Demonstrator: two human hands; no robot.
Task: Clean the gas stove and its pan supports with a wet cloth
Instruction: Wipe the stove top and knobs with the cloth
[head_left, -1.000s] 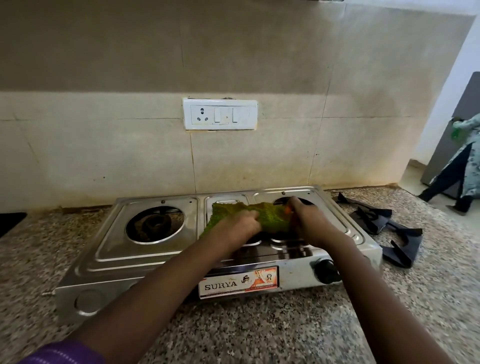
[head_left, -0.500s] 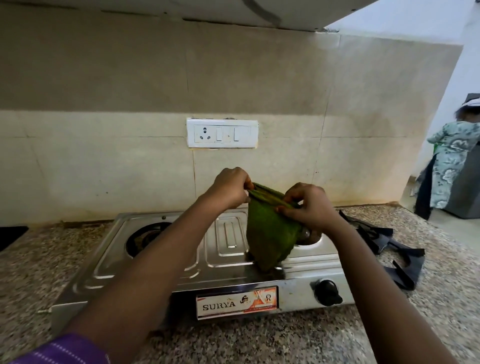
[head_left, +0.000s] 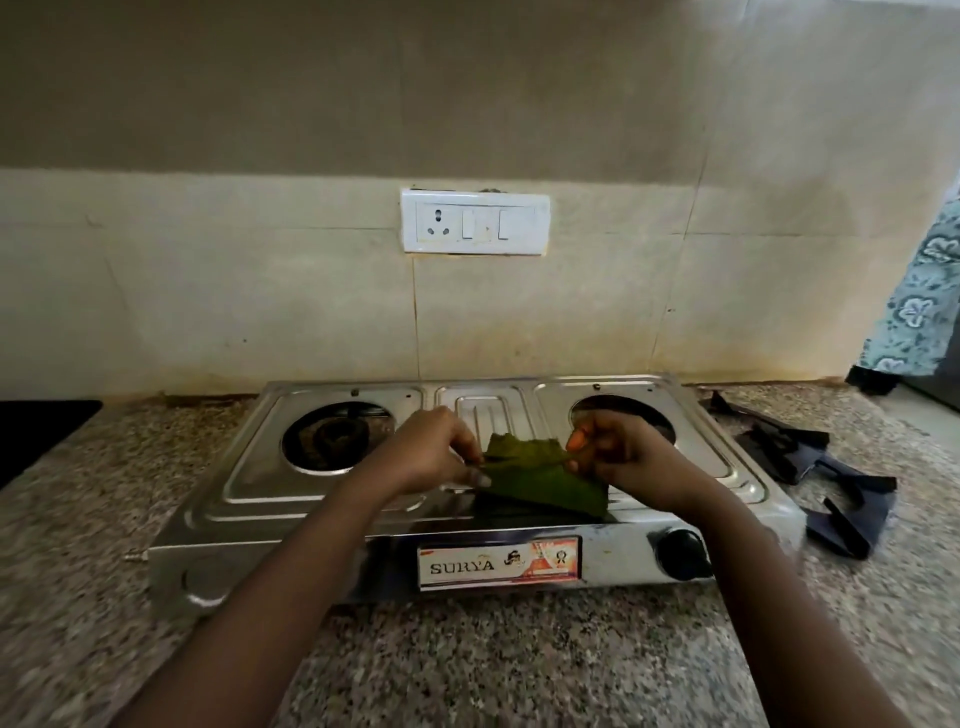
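Granite desk (head_left: 519, 670): both pan supports (head_left: 810, 462) lie off stove (head_left: 332, 499), beyond right hand (head_left: 618, 457), apparently unwiped; left hand (head_left: 431, 457) and right hand pinch cloth (head_left: 545, 480).

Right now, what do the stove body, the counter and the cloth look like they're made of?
Stove body: looks like stainless steel, shiny, with pressed ridges and reflections.
Counter: probably polished granite, speckled grey, black and pink.
Cloth: green fabric with a coarse, nubby surface, folding softly where the left hand and right hand pinch it; the fibre can't be told.
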